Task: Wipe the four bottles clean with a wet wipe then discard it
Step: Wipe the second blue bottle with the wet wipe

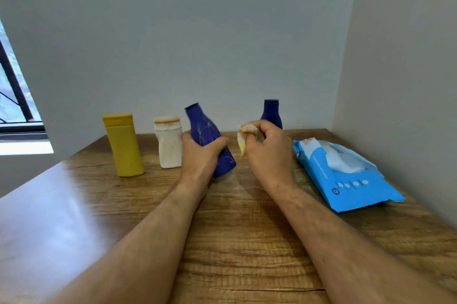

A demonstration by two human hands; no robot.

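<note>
My left hand (pixel 201 153) grips a dark blue bottle (pixel 204 128) around its lower body and tilts it to the left, with its base near the table. My right hand (pixel 268 149) pinches a crumpled, yellow-stained wet wipe (pixel 243 141) just right of that bottle. A second dark blue bottle (pixel 271 112) stands upright behind my right hand, partly hidden by it. A yellow bottle (pixel 125 145) and a white bottle (pixel 169 141) stand upright to the left.
An opened blue wet wipe pack (pixel 346 175) lies on the wooden table (pixel 235 229) at the right, close to the side wall. The back wall is directly behind the bottles. A window is at the far left.
</note>
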